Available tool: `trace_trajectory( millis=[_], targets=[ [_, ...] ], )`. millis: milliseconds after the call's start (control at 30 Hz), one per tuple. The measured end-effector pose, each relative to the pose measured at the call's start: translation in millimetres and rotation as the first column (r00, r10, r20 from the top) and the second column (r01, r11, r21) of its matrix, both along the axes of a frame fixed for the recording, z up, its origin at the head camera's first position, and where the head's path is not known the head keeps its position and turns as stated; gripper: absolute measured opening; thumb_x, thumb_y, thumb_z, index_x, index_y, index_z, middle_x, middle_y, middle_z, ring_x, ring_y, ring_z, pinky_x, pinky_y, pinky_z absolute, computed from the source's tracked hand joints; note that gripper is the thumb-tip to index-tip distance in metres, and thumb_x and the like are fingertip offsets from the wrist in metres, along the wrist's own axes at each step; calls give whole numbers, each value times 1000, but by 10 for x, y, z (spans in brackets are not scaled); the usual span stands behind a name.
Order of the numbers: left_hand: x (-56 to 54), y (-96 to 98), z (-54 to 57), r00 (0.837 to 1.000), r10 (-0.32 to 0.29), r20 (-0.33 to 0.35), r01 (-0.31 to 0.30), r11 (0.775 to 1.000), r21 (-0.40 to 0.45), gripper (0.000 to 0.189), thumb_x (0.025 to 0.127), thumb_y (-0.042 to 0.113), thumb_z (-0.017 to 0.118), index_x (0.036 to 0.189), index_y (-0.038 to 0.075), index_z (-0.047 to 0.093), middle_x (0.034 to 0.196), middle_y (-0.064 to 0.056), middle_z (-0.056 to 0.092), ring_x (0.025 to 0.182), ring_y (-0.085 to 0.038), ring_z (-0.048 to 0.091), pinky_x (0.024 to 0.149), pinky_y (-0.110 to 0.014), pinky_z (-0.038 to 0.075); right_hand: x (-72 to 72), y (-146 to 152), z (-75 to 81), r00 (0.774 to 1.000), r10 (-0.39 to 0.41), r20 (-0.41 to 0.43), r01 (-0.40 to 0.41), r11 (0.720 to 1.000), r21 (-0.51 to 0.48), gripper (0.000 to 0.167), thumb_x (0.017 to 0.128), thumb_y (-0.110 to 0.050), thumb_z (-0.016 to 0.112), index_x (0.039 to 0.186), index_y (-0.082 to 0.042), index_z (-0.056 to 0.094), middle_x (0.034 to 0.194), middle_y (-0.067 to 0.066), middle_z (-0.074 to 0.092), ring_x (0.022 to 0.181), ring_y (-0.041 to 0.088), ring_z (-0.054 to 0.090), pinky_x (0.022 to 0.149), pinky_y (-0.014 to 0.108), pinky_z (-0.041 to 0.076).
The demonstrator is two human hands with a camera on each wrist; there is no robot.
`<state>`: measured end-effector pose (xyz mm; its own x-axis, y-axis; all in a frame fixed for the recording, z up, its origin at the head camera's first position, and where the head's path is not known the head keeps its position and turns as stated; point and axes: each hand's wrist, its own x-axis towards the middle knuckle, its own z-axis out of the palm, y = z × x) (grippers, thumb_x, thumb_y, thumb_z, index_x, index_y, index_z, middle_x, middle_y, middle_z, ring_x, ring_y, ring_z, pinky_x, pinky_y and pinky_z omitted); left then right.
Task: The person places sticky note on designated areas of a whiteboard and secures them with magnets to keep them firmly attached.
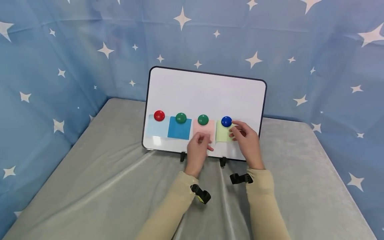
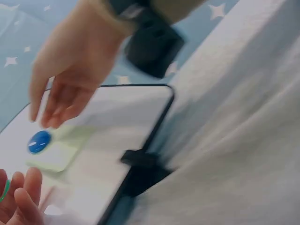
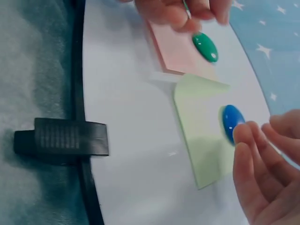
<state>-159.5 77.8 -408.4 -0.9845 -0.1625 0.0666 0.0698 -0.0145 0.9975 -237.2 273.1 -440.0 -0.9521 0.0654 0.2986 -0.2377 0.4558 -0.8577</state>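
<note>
A small whiteboard [image 1: 207, 90] carries a row of sticky notes, each with a round magnet at its top. My right hand [image 1: 247, 141] is at the yellow-green note [image 3: 201, 126], its loosely bent fingertips right at the edge of the blue magnet [image 3: 232, 123]. One corner of that note curls up. My left hand [image 1: 198, 150] hovers low before the pink note [image 3: 176, 49], fingers loosely bent and partly covering it. Above the hand is that note's green magnet [image 1: 203, 120]. In the left wrist view, a thin green arc shows beside the left fingers [image 2: 30, 187].
To the left are a dark blue note [image 1: 179, 130] with a green magnet [image 1: 181, 118] and a light blue note [image 1: 156, 127] with a red magnet [image 1: 159, 115]. Black feet [image 1: 223, 162] hold the board on the grey cloth [image 1: 105, 186]. A starry blue curtain [image 1: 216, 46] hangs behind.
</note>
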Motion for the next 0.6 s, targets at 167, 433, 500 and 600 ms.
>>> trace_trajectory(
  millis=[167,433,500,600],
  targets=[
    [7,-170,72,999,10,-47,-10,1000,9,32,86,48,51,86,17,52,65,-7,60,51,-32,50,43,-31,42,-50,49,-124,996,-46,-71,51,996,74,34,84,-53,49,114,-38,56,89,-8,63,75,8,60,64,27,50],
    [101,-211,275,982,-181,-48,181,983,-8,30,86,43,54,87,13,53,79,-15,61,67,-38,57,51,-38,46,263,-84,373,997,-23,-71,31,994,108,33,88,-43,50,117,-28,58,92,-1,65,82,12,61,63,32,42],
    [102,-187,293,972,-229,-56,226,973,-48,27,87,43,53,90,16,54,84,-13,60,71,-34,59,54,-40,47,155,-12,252,993,-44,-111,58,990,129,32,88,-46,49,116,-33,57,91,-6,64,81,8,60,61,33,41],
    [70,-153,236,959,-273,-76,262,957,-121,25,85,47,53,90,22,53,86,-7,60,73,-23,60,55,-38,48,-48,104,13,985,-80,-155,106,980,169,33,85,-53,47,114,-40,55,90,-12,63,78,3,59,63,29,42]
  ],
)
